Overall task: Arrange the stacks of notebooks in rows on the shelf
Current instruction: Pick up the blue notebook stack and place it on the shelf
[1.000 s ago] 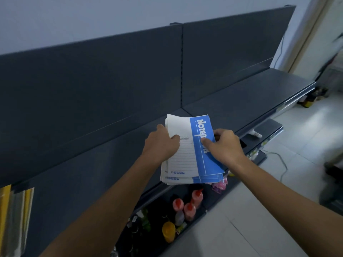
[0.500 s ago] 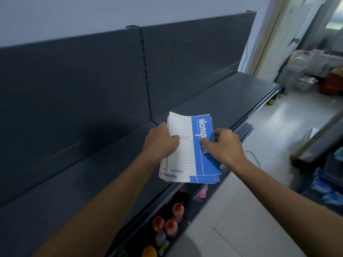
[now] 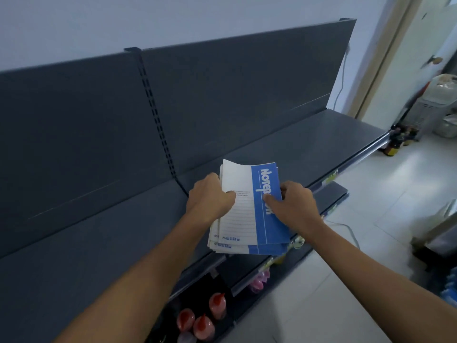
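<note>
The stack of notebooks (image 3: 247, 214) is at the front edge of the shelf (image 3: 309, 144), the left hand (image 3: 210, 196) gripping its left side and the right hand (image 3: 294, 204) its right. The back panel (image 3: 235, 95) stands behind the shelf. Bottles (image 3: 202, 320) stand below it, and the floor (image 3: 395, 194) lies to the right.

Stack of notebooks (image 3: 247, 211) between both hands, over dark shelf (image 3: 309, 144)

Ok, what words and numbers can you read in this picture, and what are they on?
"Noteb": white letters on the blue band of the top notebook; the right hand covers the next letters.
"A5": bottom left corner of that cover, and again on the notebook under it.
Small print by the left hand: too small to read.
Yellow labels on the shelf edge: too blurred to read.
</note>
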Demonstrator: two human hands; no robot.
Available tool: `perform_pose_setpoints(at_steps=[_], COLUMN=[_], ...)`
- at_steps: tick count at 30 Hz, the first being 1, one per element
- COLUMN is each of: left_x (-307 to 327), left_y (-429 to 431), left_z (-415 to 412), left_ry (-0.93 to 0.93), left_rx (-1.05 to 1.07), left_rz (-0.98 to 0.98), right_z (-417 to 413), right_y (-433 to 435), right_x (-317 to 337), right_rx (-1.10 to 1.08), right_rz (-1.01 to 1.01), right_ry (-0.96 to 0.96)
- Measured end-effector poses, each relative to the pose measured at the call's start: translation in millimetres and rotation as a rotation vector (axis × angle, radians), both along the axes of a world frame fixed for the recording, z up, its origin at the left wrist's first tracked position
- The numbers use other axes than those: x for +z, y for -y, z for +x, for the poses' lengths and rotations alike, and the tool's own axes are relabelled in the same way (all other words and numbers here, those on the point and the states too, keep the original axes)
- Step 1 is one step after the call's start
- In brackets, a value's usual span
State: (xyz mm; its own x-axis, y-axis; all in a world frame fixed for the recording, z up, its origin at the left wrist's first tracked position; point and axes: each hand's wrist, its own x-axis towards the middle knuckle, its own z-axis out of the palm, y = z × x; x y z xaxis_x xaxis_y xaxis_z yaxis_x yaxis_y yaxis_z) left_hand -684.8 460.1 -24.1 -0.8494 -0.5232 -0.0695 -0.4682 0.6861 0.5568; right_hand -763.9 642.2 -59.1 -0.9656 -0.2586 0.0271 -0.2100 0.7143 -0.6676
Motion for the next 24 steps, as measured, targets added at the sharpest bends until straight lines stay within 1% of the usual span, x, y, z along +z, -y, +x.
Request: perform_pose_setpoints(at_steps=[4, 8, 13, 16, 24], left_x=[-2, -2, -9, -20, -63], left_y=[-29, -32, -14, 3, 36], left_z=[-18, -27, -28, -32, -50], left_ry=[-0.023, 0.002, 0.000, -0.015, -0.051], left_rx=[0.080, 0.223, 0.372, 0.466, 0.523], left_rz=[0.003, 0.046, 0.113, 0.149, 0.295], right_z=[-38, -64, -87, -98, -129], right_y=[-23, -17, 18, 45, 95], right_x=[-4, -6, -7, -10, -35], right_rx=[0.109, 0.216, 0.373, 0.432, 0.482], right_rz=[-0.012, -0.032, -0.038, -0.026, 0.094], right_ry=[0.019, 0.041, 0.067, 0.079, 0.091])
